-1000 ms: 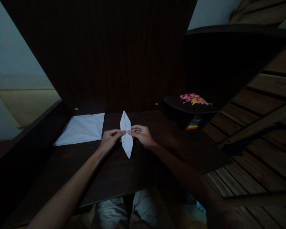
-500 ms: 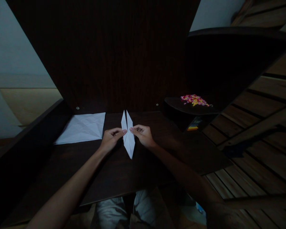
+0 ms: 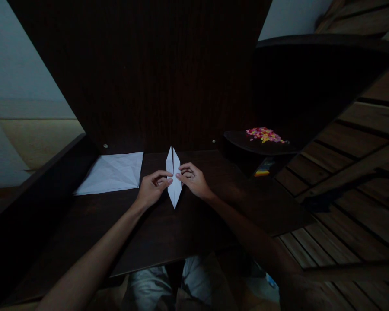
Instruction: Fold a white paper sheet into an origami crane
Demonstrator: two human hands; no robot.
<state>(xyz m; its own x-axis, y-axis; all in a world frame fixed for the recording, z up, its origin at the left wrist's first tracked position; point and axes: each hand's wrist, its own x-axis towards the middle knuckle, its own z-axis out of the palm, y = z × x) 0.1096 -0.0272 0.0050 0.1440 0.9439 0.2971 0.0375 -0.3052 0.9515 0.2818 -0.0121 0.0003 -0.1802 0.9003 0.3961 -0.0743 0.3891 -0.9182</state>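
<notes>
A white folded paper (image 3: 174, 192), a long diamond with a slit down its far half, is held above the dark desk (image 3: 162, 242). My left hand (image 3: 153, 185) pinches its left edge near the middle, thumb and forefinger on the paper. On the opposite edge my right hand (image 3: 194, 179) grips it, the thumb on the near face and the other fingers curled at the side and partly behind. The far point of the paper faces the back panel, the near point faces me.
Creased white paper sheets (image 3: 112, 172) lie at the desk's back left, beside a raised side board (image 3: 42, 172). To the right, a small corner shelf (image 3: 240, 144) carries a heap of pink, red and yellow bits (image 3: 265, 134). A tall dark panel (image 3: 168, 77) rises behind.
The folded paper has turned slightly more upright and shifted a little away from me. My left forefinger now lies over its front, and the right fingers have moved up along its edge.
</notes>
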